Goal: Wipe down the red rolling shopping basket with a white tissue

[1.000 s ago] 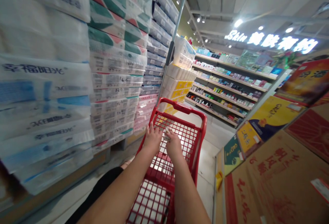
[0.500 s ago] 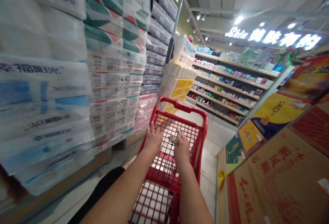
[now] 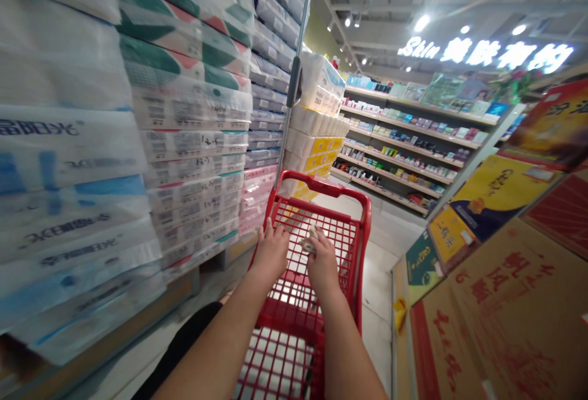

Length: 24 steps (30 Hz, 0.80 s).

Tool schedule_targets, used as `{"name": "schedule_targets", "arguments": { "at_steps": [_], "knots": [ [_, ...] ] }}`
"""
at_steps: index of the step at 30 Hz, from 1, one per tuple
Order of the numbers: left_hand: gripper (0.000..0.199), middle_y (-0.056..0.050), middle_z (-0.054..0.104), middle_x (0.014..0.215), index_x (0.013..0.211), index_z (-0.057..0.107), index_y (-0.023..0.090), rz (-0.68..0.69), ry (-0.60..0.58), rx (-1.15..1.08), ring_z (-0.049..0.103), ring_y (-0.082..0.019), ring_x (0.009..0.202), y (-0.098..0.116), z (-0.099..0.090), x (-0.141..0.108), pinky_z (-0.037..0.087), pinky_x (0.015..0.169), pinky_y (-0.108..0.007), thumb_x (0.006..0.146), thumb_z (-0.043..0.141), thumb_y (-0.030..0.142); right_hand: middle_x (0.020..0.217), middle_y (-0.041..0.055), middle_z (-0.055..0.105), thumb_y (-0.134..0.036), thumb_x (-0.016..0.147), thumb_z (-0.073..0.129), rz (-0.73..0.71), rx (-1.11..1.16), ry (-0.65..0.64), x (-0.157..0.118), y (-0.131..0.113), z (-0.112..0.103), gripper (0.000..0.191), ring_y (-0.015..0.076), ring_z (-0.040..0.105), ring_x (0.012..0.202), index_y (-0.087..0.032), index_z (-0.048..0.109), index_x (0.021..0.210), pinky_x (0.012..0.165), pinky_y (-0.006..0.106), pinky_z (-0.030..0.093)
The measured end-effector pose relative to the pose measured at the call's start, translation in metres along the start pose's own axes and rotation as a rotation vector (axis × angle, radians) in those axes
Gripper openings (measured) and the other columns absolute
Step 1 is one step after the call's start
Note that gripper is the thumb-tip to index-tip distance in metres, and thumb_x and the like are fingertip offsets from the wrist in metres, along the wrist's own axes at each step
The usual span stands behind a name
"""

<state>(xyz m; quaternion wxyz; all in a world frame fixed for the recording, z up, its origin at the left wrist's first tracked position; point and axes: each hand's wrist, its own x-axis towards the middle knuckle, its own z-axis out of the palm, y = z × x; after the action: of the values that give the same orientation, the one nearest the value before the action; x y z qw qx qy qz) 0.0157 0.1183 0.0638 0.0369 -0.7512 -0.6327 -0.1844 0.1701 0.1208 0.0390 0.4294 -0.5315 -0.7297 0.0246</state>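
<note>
Head view: your left hand (image 3: 271, 252) spreads its fingers over the red wire shopping cart (image 3: 321, 184). Your right hand (image 3: 323, 263) pinches a small, crumpled pale item (image 3: 309, 244).

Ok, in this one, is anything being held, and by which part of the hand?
The right hand pinches a small crumpled pale scrap, kind unclear, at its fingertips, over the red wire shopping cart. The left hand shows nothing held.

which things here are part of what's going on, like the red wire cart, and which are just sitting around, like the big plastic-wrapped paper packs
In use:
left hand, open over the red wire shopping cart
right hand, pinching a small crumpled pale item

Just around:
stacked plastic-wrapped paper packs
brown cardboard boxes with red print
shelves of small boxed goods
</note>
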Motion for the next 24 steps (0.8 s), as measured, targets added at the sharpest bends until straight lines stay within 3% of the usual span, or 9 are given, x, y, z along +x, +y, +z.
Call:
{"name": "schedule_targets", "arguments": {
  "at_steps": [3, 8, 12, 17, 21, 24],
  "knots": [
    [0.047, -0.011, 0.050, 0.139, 0.113, 0.060, 0.016, -0.018, 0.000, -0.015, 0.011, -0.038, 0.146, -0.001, 0.002, 0.000, 0.015, 0.118, -0.057, 0.067, 0.055, 0.006, 0.143, 0.0094, 0.049, 0.002, 0.073, 0.047, 0.082, -0.035, 0.064, 0.001, 0.000, -0.001, 0.048, 0.0246, 0.042, 0.132, -0.017, 0.068, 0.112, 0.110, 0.043, 0.036],
    [0.046, -0.010, 0.049, 0.140, 0.112, 0.059, 0.015, -0.021, -0.014, 0.000, 0.011, -0.039, 0.146, 0.000, -0.001, 0.000, 0.016, 0.117, -0.057, 0.067, 0.055, 0.006, 0.142, 0.0057, 0.050, 0.005, 0.069, 0.044, 0.009, 0.030, -0.007, 0.001, -0.001, 0.000, 0.052, 0.0219, 0.040, 0.134, -0.020, 0.070, 0.107, 0.111, 0.040, 0.036],
    [0.046, -0.011, 0.049, 0.140, 0.112, 0.059, 0.016, -0.028, -0.019, 0.025, 0.014, -0.039, 0.145, 0.001, -0.003, 0.000, 0.017, 0.116, -0.057, 0.067, 0.058, 0.007, 0.144, 0.0097, 0.048, 0.004, 0.071, 0.044, 0.105, -0.006, 0.119, 0.002, -0.001, 0.002, 0.055, 0.0238, 0.041, 0.133, -0.017, 0.066, 0.116, 0.111, 0.043, 0.035],
    [0.043, -0.010, 0.050, 0.139, 0.110, 0.060, 0.017, -0.023, -0.010, 0.049, 0.018, -0.041, 0.144, 0.002, -0.003, 0.001, 0.020, 0.115, -0.057, 0.068, 0.058, 0.008, 0.138, 0.0068, 0.054, 0.007, 0.068, 0.043, -0.052, 0.068, 0.032, 0.004, 0.001, 0.007, 0.056, 0.0205, 0.043, 0.133, -0.019, 0.069, 0.110, 0.110, 0.038, 0.038],
    [0.042, -0.010, 0.051, 0.137, 0.109, 0.060, 0.016, -0.016, -0.006, 0.047, 0.020, -0.042, 0.143, 0.002, -0.002, 0.004, 0.021, 0.115, -0.058, 0.068, 0.058, 0.009, 0.143, 0.0115, 0.049, 0.006, 0.070, 0.045, 0.057, 0.003, 0.140, 0.005, 0.004, 0.011, 0.055, 0.0246, 0.042, 0.133, -0.016, 0.067, 0.115, 0.110, 0.045, 0.036],
    [0.042, -0.010, 0.051, 0.137, 0.110, 0.060, 0.015, -0.015, -0.006, 0.054, 0.020, -0.042, 0.143, 0.003, 0.000, 0.007, 0.021, 0.115, -0.057, 0.068, 0.058, 0.010, 0.139, 0.0112, 0.053, 0.006, 0.071, 0.044, -0.036, 0.034, 0.099, 0.006, 0.005, 0.013, 0.051, 0.0217, 0.041, 0.134, -0.016, 0.069, 0.109, 0.111, 0.041, 0.037]
  ]
}}
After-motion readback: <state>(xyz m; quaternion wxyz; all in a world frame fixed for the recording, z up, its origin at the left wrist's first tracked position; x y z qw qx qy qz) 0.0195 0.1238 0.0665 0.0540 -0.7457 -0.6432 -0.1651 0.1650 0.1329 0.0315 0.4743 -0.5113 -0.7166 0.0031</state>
